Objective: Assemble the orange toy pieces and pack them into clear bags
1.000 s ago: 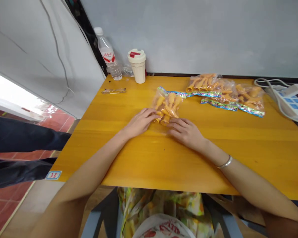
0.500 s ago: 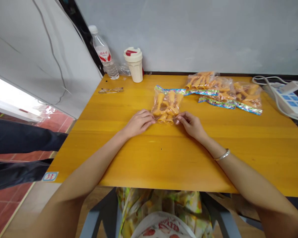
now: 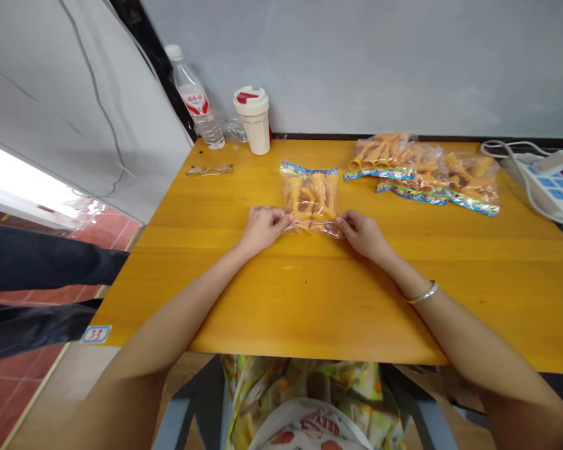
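clear bag of orange trumpet-shaped pieces (image 3: 310, 199) lying on the bench (image 3: 304, 300), long axis running away from me, centred between my left hand (image 3: 263, 229) and right hand (image 3: 363, 235), each pinching a near corner, fingers closed on the film.

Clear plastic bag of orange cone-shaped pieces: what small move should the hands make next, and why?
Probably pull the near edge gently flat: the left hand and right hand both pinch that edge of the clear plastic bag, and it looks crumpled there.
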Available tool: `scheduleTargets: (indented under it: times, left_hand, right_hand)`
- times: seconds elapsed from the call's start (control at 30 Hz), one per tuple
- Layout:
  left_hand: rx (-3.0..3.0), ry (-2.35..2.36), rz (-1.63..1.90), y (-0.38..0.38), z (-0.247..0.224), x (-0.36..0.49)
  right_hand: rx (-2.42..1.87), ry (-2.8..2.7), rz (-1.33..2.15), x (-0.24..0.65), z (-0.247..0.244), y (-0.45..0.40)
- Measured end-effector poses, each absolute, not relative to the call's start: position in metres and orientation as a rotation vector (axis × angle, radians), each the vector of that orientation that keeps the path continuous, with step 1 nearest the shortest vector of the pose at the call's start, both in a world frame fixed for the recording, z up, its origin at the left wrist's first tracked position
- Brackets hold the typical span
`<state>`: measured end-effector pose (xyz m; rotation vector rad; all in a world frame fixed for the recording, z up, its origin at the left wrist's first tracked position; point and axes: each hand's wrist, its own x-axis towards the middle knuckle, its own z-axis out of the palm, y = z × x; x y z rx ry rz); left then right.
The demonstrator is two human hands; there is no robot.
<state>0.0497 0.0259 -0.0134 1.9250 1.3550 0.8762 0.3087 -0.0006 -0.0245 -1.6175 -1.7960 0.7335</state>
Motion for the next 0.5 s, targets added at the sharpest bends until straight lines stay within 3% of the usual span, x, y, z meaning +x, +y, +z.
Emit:
scheduleTargets:
  times: [0.23,0.37,0.5]
  left_hand:
    - [2.05,1.502,0.821,0.03,-0.02,0.049]
    - [2.292,1.64,0.616,0.025,-0.025,0.049]
    - [2.492,1.608,0.704,0.021,-0.027,0.043]
  right_hand:
    - [-1.865,-1.827,0.564,0.305,-0.021,-0.002]
    - [-1.901,-1.867,0.639,0.305,-0.02,-0.002]
    - [-1.992,-1.89,0.682,0.308,-0.014,0.0]
